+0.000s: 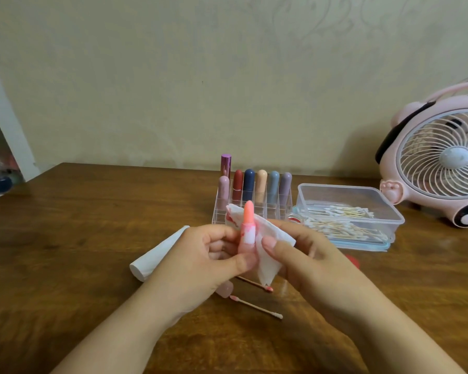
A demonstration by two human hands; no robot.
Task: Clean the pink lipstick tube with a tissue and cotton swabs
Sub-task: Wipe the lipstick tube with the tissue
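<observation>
The left hand point(214, 255) grips the pink lipstick tube point(247, 238) upright above the near middle of the wooden table point(92, 238), fingers curled round its base. The right hand point(303, 255) pinches a stained tissue point(270, 247) against the tube's right side. Two used cotton swabs point(257, 309) lie on the table beneath the hands.

Wooden table point(92, 238) (brown) carries organizer point(254, 209), swab box point(362, 201), fan point(441, 163), two swabs point(257, 307).

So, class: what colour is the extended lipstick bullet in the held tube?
Coral orange-pink lipstick bullet, clearest in the head view.
</observation>
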